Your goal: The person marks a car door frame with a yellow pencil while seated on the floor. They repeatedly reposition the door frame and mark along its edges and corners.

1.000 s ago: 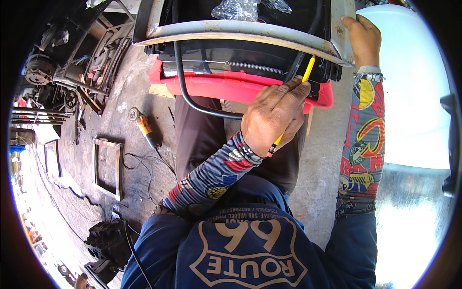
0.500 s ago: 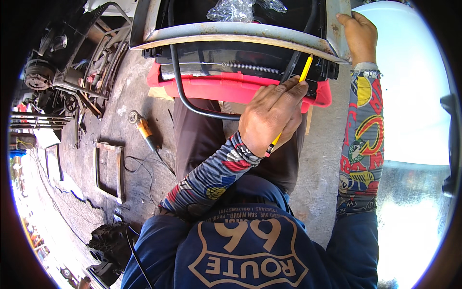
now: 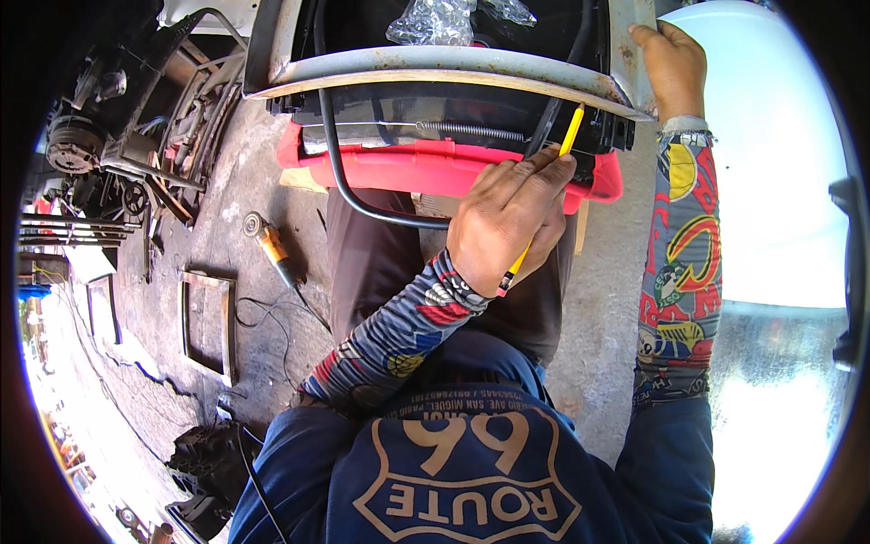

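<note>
Item: my left hand (image 3: pixel 507 222), fingers closed around a yellow pencil (image 3: pixel 544 207), tip at the dark edge of the grey metal frame (image 3: pixel 435 65). Step, as I judge it: marking the frame; the next stroke wants a steady tip.
Item: my right hand (image 3: pixel 672 62), fingers curled over the frame's corner, bracing it.
Item: red plastic tray (image 3: pixel 426 170) beneath, contents hidden.
Item: crumpled clear plastic (image 3: pixel 433 20) inside the frame.
Item: angle grinder (image 3: pixel 268 243) on the concrete floor (image 3: pixel 272 172), well apart.

Angle grinder (image 3: pixel 268 243) beside metal frame (image 3: pixel 207 326)
</note>
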`<state>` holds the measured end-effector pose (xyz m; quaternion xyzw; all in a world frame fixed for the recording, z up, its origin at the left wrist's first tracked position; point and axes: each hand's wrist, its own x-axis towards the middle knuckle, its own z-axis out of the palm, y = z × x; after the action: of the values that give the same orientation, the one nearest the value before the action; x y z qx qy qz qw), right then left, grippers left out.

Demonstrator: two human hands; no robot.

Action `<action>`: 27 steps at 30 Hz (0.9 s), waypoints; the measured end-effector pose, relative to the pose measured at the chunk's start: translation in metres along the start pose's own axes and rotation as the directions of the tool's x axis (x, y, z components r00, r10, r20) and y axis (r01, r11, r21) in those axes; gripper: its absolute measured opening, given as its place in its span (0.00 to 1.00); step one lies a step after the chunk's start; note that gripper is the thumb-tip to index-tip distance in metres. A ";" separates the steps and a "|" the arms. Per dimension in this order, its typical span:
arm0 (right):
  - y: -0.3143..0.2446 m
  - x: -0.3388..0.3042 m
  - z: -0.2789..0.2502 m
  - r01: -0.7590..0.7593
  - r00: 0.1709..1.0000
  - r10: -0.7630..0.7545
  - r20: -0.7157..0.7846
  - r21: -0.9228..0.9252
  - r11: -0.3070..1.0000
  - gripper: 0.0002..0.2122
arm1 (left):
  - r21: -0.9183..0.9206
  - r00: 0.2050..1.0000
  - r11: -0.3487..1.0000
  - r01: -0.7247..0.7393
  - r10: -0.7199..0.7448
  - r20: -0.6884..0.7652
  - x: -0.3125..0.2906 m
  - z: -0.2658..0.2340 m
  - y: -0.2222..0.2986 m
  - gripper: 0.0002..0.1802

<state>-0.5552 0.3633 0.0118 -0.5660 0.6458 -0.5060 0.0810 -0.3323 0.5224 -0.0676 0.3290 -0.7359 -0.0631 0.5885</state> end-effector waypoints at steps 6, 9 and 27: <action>-0.004 0.002 -0.001 0.088 0.996 -0.086 0.036 -0.058 0.994 0.16 | -0.043 0.997 0.997 -0.071 0.069 -0.031 0.002 -0.009 0.002 0.22; -0.014 -0.005 -0.004 0.045 0.997 -0.045 0.057 0.003 0.999 0.18 | -0.194 1.000 0.981 -0.001 -0.005 -0.028 0.005 -0.021 0.004 0.20; -0.018 -0.001 -0.011 -0.139 0.985 0.128 0.117 0.087 0.986 0.22 | -0.549 0.606 0.781 0.298 -0.599 -0.523 -0.022 -0.136 -0.077 0.11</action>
<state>-0.5506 0.3729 0.0295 -0.5440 0.6520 -0.4975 0.1774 -0.1748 0.5148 -0.0819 0.3765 -0.3307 -0.2407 0.8312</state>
